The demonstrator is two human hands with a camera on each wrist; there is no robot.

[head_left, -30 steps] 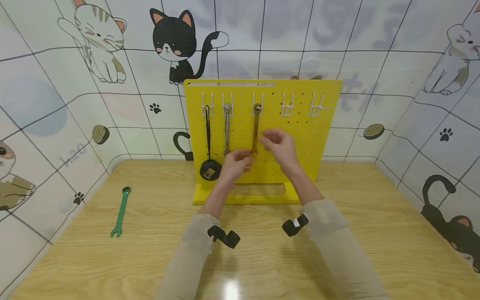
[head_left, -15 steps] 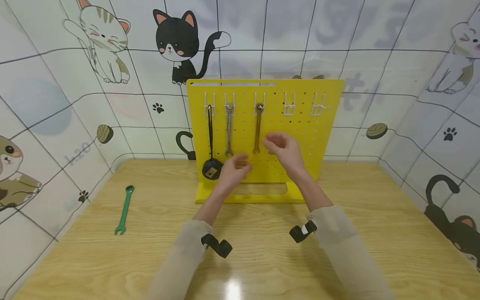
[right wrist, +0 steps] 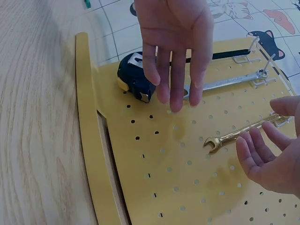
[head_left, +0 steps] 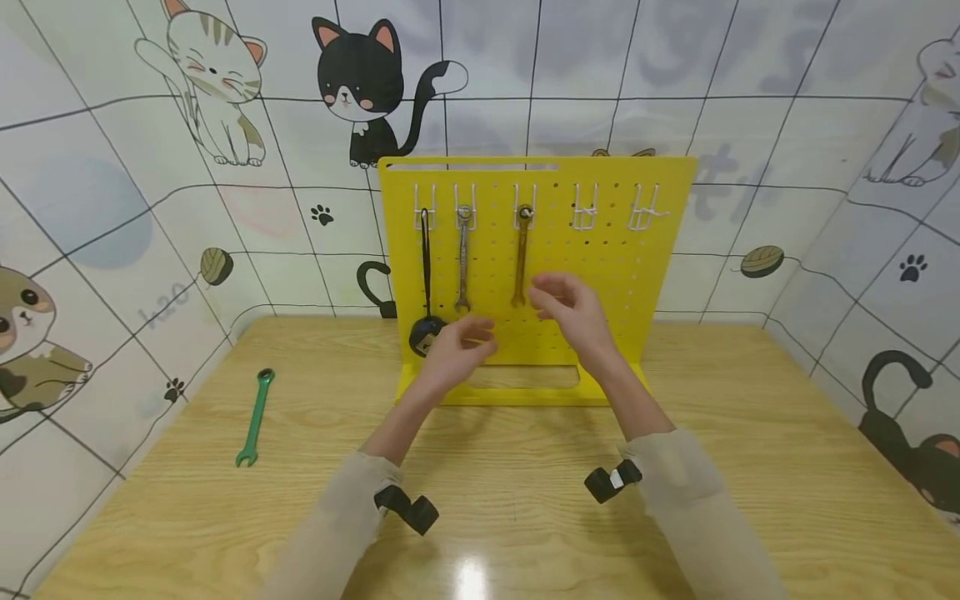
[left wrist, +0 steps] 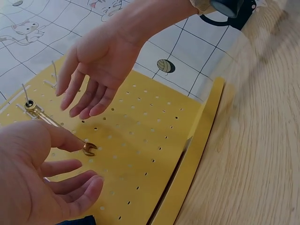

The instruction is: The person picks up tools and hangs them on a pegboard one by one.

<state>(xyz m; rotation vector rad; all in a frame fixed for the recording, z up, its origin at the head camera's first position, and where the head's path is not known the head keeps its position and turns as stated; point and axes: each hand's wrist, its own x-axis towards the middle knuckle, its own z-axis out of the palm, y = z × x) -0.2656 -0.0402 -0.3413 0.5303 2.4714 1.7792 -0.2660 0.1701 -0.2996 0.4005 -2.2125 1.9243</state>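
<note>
Cat-print wall (head_left: 750, 133), wooden table (head_left: 495, 475) | yellow pegboard (head_left: 637, 267), mid-frame: hooks bear tape measure (head_left: 422, 335), silver wrench (head_left: 463, 262), gold wrench (head_left: 521, 262) | gold wrench: shiny, open end down, just above frame centre | my left hand (head_left: 459, 348), right hand (head_left: 573, 312) below it, fingers loosely parted

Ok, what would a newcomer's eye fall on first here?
Probably the bright yellow perforated board, standing on the pale wooden table. On its middle white wire hook hangs a gold-coloured metal wrench, with the empty left hand and right hand near its lower end. A green metal wrench lies on the table's left side.
</note>
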